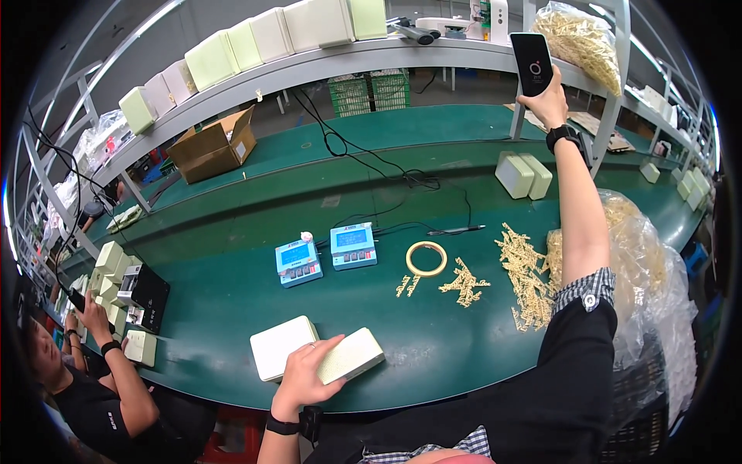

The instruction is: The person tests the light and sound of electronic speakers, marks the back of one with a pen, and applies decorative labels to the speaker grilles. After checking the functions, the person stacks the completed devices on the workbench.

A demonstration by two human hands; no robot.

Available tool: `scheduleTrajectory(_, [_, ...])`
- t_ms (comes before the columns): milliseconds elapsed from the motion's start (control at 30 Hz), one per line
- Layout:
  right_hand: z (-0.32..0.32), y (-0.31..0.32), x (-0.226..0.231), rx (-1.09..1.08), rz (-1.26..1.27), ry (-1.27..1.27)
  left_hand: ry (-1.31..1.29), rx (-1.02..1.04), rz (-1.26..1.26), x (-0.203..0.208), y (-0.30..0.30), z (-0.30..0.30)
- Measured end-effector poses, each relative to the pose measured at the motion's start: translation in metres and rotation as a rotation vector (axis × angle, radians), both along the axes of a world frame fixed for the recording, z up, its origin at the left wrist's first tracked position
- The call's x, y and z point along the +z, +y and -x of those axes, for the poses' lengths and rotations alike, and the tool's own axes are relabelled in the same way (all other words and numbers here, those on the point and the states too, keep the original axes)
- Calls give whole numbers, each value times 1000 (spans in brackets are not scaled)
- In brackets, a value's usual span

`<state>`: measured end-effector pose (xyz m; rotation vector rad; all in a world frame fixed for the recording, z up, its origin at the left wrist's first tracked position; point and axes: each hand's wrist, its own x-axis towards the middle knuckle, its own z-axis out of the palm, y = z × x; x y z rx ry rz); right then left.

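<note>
**Phone (532, 63) at the shelf (332, 66), box (354, 354) at the near edge**

A person's two hands work well apart over a green table (464, 363). The left hand (305, 373) grasps the box at the table's near edge, thumb on its near side and fingers over its far side; the right hand (547, 100) grips the phone at the far right, in front of the shelf. From the box, the phone is far and to the right. The left hand is much the nearer to the box, wrapped round its left end, and the box's long axis slants from near left to far right. The phone stands nearly upright, its top leaning slightly left.

The box is pale cream-green, with rounded corners and a finely dotted upper face. A second box (280, 345), its top plain white, lies just to the left; whether the left hand touches it cannot be told. The phone is black, its dark screen showing a small round emblem toward the wearer. Beyond the boxes sit two blue units (354, 246), a tape ring (426, 274) and pale pieces (525, 271).
</note>
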<state>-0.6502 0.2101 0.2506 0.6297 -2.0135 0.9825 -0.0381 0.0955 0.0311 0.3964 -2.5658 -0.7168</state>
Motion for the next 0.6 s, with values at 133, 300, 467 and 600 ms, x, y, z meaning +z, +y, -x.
scheduleTrajectory(133, [-1,-13,-1,7,-1,5,-14,15,0,3,1,-4])
scheduleTrajectory(300, [48,-11,23,-192,196,251,-50,9,-28,10,7,-6])
scheduleTrajectory(467, [75,2,85,-52,-241,-162,-62,39,-64,10,13,-7])
scheduleTrajectory(600, [154,10,107,232,-361,-76,19,-3,-71,2,10,-10])
